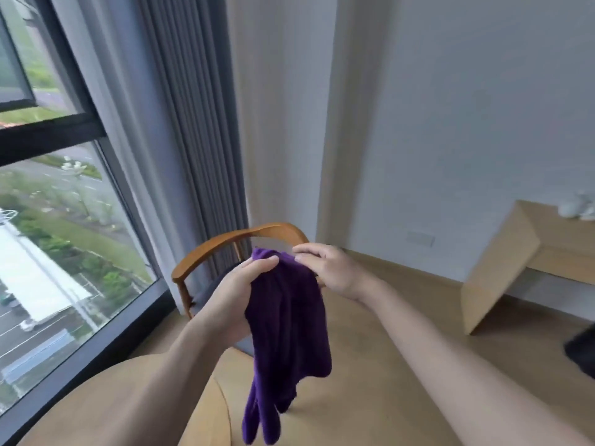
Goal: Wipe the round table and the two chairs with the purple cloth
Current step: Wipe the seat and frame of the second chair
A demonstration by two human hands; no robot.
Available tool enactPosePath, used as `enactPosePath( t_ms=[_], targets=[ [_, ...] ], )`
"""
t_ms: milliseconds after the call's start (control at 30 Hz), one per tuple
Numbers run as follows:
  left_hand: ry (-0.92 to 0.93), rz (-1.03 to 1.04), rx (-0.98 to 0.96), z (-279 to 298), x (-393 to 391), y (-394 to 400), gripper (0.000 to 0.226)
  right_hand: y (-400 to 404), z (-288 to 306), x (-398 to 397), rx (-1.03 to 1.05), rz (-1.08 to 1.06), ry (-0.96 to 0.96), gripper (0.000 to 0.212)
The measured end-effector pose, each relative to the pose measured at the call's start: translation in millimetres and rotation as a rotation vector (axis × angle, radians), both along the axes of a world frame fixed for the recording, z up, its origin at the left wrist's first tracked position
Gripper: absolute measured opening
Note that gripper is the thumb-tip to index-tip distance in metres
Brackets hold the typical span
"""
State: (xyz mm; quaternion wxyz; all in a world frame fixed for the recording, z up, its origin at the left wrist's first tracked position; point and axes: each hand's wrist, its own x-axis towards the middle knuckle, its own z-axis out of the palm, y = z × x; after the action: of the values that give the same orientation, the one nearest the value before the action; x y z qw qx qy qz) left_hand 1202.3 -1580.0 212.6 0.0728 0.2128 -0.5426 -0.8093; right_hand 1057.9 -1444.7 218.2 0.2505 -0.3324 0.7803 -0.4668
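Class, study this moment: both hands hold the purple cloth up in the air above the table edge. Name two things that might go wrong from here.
1. The purple cloth hangs bunched from the left hand and right hand; wiped like that, it may smear rather than clean.
2. Its loose lower ends dangle by the round table edge and could drag or snag on the wooden chair when the cloth moves there.
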Motion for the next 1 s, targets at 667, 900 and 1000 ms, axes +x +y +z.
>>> enactPosePath(
  t_ms=[667, 900, 1000],
  targets=[
    [-0.102, 0.311, 0.141, -56, -291, -124, 0.047, -152, -157, -292, 0.094, 0.296, -0.07, 0.041],
    [-0.193, 0.553, 0.22, -70, -317, -236, 0.074, -287, -191, -329, 0.093, 0.332, -0.983, 0.035],
    [-0.229, 0.545, 0.22, -71, -333, -270, 0.065, -334, -203, -346, 0.146, 0.467, -0.986, 0.033]
  ],
)
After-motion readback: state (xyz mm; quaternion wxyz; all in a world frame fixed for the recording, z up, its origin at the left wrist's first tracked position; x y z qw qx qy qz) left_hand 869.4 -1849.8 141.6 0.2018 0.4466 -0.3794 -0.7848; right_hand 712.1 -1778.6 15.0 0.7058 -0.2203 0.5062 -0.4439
